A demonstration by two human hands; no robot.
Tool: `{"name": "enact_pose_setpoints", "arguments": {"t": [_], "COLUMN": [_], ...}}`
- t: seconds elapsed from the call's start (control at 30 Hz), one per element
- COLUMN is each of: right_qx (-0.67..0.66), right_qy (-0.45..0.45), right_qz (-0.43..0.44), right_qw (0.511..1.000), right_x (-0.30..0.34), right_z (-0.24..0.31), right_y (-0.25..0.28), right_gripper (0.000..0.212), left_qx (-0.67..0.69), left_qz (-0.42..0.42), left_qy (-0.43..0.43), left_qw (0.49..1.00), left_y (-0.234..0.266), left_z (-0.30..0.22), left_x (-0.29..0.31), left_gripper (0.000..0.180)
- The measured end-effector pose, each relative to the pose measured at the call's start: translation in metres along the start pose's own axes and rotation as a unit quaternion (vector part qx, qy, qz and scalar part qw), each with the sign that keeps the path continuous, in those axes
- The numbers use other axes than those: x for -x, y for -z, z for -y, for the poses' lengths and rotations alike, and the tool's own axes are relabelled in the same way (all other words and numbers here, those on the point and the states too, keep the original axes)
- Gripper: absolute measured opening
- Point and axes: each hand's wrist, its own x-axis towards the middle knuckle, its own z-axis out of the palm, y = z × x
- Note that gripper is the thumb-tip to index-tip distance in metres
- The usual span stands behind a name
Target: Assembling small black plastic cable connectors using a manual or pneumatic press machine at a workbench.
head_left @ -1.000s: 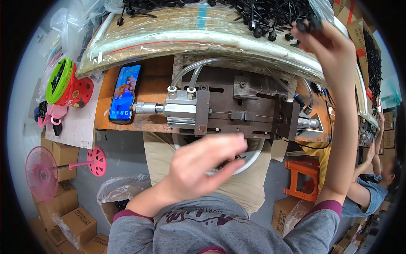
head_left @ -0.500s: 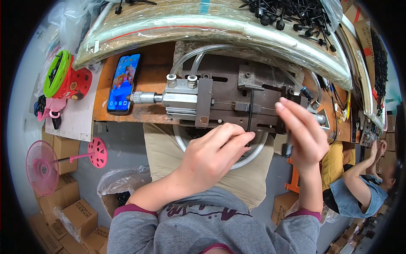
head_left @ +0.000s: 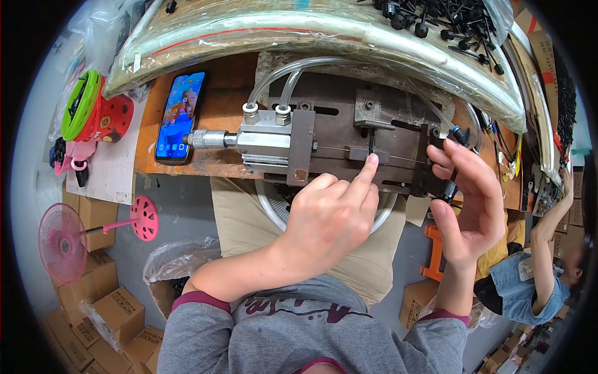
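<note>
Since before, left hand (head_left: pixel 330 215) moved onto press (head_left: pixel 349 146), forefinger out; right hand (head_left: pixel 470 199) seemingly pinches black pins (head_left: pixel 453 162).

Press fixture (head_left: pixel 361 146) is sitting at centre frame on the workbench (head_left: pixel 218 112), with its cylinder (head_left: pixel 265 140) lying at its left end and the phone (head_left: pixel 180 115) lying further left on the same bench. Left hand (head_left: pixel 327 218) is lying just below the fixture, its forefinger touching the fixture's middle; right hand (head_left: pixel 473 199) is sitting at the fixture's right end, fingers around a small rod part (head_left: pixel 453 163). Loose small parts (head_left: pixel 448 25) are lying in the upper right, above the fixture; the fan (head_left: pixel 62 243) is standing at lower left, above the cartons (head_left: pixel 106 311).
</note>
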Motion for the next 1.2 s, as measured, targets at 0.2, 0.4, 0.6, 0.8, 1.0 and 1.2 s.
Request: {"name": "enact_pose_setpoints", "arguments": {"t": [0.2,0.4,0.6,0.8,1.0,1.2], "right_qx": [0.134,0.232,0.302,0.347,0.358,0.373], "right_qy": [0.024,0.028,0.06,0.081,0.065,0.071], "right_qz": [0.04,0.026,0.09,0.163,0.152,0.188], "right_qw": [0.99,0.972,0.947,0.92,0.919,0.906], "right_x": [0.001,0.011,0.03,0.033,0.023,0.02], "right_z": [0.012,0.016,0.005,0.004,0.005,0.007], "right_y": [0.002,-0.008,-0.025,-0.049,-0.057,-0.052], "right_gripper": [0.041,0.032,0.026,0.024,0.029,0.026], "left_qx": [-0.006,0.011,-0.04,-0.082,0.013,0.086], "left_qz": [0.012,0.039,-0.111,-0.145,-0.011,-0.073], "left_qy": [0.002,0.01,-0.049,-0.093,-0.01,-0.023], "left_qw": [1.0,0.999,0.992,0.982,1.0,0.993], "left_y": [0.001,0.02,0.076,0.061,0.058,0.059], "left_z": [-0.001,0.001,0.039,0.086,0.089,0.092], "left_x": [0.0,-0.011,-0.094,-0.165,-0.184,-0.176], "left_gripper": [0.021,0.023,0.022,0.019,0.019,0.02]}}
